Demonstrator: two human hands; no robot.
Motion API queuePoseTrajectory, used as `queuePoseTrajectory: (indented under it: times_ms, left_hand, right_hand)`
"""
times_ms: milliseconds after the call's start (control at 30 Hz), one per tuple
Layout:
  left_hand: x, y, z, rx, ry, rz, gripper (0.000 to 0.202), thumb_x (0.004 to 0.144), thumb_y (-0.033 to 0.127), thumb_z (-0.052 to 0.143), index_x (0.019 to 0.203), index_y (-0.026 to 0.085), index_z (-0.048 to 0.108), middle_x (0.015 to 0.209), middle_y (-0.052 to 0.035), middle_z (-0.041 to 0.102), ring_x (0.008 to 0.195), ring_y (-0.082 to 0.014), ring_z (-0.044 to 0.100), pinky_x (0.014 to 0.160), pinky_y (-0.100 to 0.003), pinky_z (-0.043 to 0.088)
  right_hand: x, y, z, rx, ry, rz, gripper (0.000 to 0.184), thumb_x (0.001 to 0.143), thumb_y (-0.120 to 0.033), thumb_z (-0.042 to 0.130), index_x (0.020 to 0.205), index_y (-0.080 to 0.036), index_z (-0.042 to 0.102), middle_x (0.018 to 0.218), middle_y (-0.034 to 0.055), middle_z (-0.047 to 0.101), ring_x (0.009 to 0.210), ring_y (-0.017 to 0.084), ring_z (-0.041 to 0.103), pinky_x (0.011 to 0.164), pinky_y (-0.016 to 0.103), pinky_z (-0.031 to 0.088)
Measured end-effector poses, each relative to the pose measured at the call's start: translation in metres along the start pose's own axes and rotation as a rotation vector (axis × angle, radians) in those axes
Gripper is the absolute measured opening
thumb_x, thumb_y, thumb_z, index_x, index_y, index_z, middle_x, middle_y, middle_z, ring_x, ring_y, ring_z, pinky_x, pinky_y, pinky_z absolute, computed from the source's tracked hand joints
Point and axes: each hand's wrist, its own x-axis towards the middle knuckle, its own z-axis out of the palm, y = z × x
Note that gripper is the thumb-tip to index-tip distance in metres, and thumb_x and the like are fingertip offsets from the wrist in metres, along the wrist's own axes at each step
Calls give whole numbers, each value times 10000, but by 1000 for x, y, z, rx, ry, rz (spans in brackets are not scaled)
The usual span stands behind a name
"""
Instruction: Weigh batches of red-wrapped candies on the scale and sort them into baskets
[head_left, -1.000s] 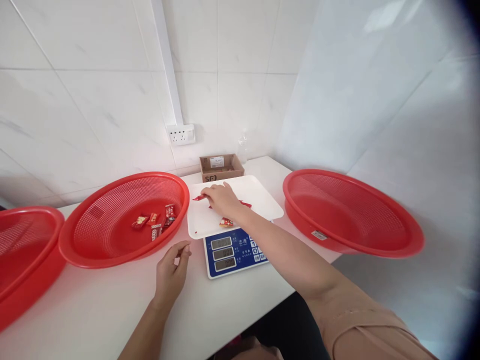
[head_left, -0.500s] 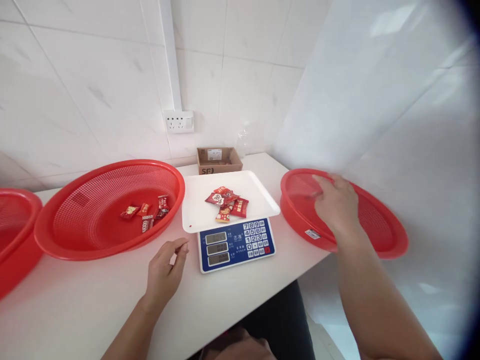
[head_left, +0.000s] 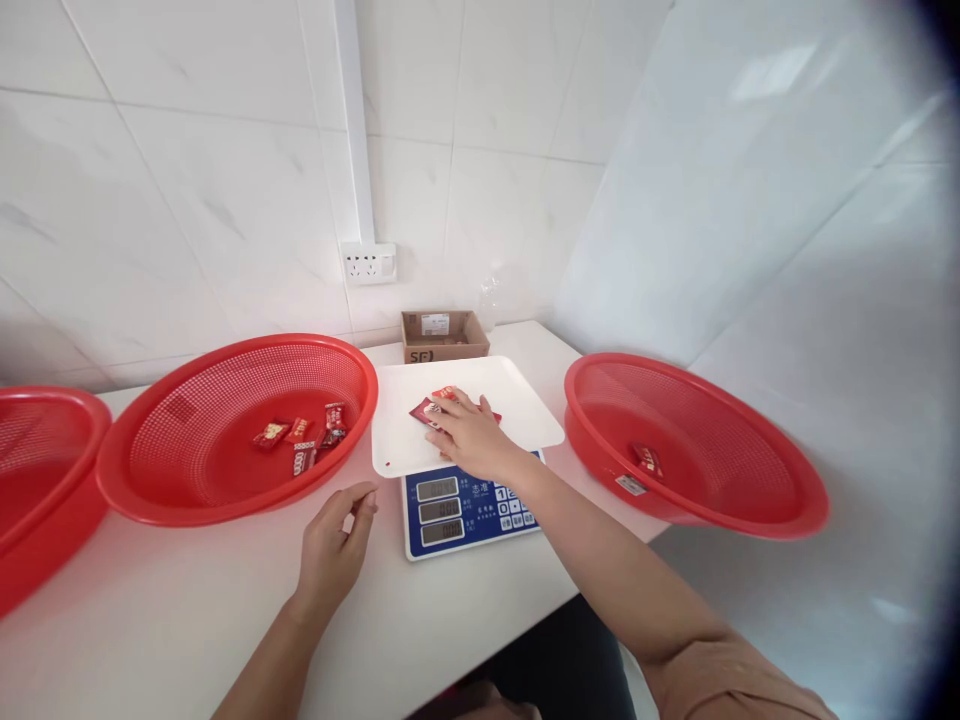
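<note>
My right hand (head_left: 471, 432) reaches over the scale's white tray (head_left: 525, 415), its fingers spread across a small pile of red snack packets (head_left: 421, 411). It touches the pile and covers most of it; no packet is seen lifted. Below the tray, the blue panel of the digital scale (head_left: 469, 515) is partly hidden by my right forearm. My left hand (head_left: 335, 540) rests on the table left of the scale, fingers curled and thumb against the fingertips, with nothing visible in them. In the right red basket (head_left: 697, 390) lies a red packet (head_left: 647, 460).
A big red basket (head_left: 236, 345) with several packets (head_left: 300, 430) stands left of the scale. Another red basket (head_left: 52, 400) is cut off at the left edge. Behind the tray sits a cardboard box (head_left: 446, 350) against the wall, beneath a power socket (head_left: 369, 263).
My right hand has moved left from the right basket onto the packets on the tray. A packet now shows in that basket. My left hand stays in place.
</note>
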Motion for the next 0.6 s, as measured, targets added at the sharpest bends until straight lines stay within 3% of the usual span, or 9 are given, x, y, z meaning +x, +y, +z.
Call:
queuePoseTrajectory:
  times_ms: [167,333,433,600]
  left_hand:
    - [-1,-1,2,-32,-11,19,272,840,399,486,919,199,652,750,-45,686,687,-154,657,431,-185,457]
    - [-2,-1,3,-43,-20,39,262,833,391,489,901,194,649,752,-55,689,674,-160,660,445,-199,473]
    - [-2,0,2,-33,-12,36,268,830,400,483,891,199,649,752,-57,693,673,-166,662,444,-205,475]
    - [-1,0,2,-41,-9,20,278,827,412,483,897,202,651,753,-52,695,675,-167,668,437,-202,478]
  right_hand:
    - [-1,23,-8,63,69,72,392,938,-306,374,1303,-300,516,1431,46,436,1371,279,271,1065,610,198]
    - [0,48,-15,154,27,-23,366,836,-145,527,1180,-241,609,1190,70,615,1087,199,561,944,388,419]
    - [2,50,-16,119,58,-6,243,843,-181,546,1059,-205,654,1049,73,649,980,195,592,862,342,444]
    - [3,48,-18,57,107,46,238,908,-224,446,1064,-194,623,1030,72,648,955,192,583,826,314,426]
